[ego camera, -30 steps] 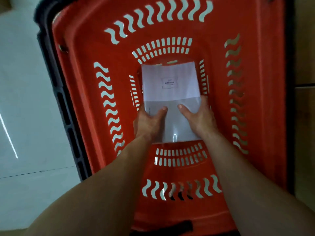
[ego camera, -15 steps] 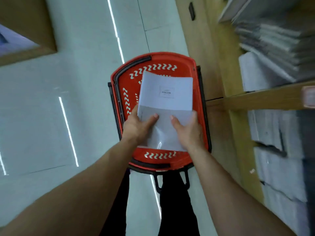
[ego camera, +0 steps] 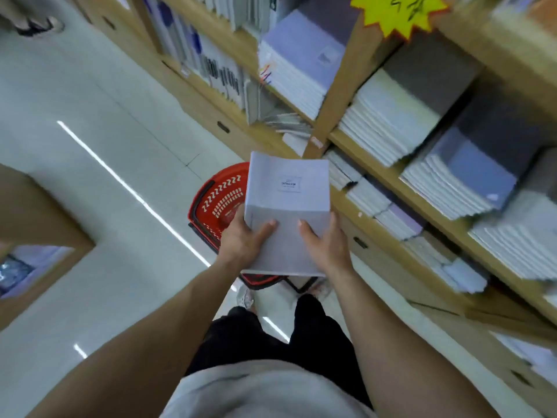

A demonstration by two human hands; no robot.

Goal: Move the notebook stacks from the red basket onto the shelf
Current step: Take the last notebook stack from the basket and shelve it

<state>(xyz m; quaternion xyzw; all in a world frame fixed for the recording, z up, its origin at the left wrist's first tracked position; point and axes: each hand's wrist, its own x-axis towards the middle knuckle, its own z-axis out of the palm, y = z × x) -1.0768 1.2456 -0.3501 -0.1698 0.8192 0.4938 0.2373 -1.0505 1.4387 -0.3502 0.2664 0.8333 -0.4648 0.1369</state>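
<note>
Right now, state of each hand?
Left hand: holding the wrapped notebook stack at its near left edge.
Right hand: holding the same stack at its near right edge.

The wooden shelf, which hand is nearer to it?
Right. The right hand grips the notebook stack on the side facing the shelf; the left hand grips its other side, above the red basket.
</note>
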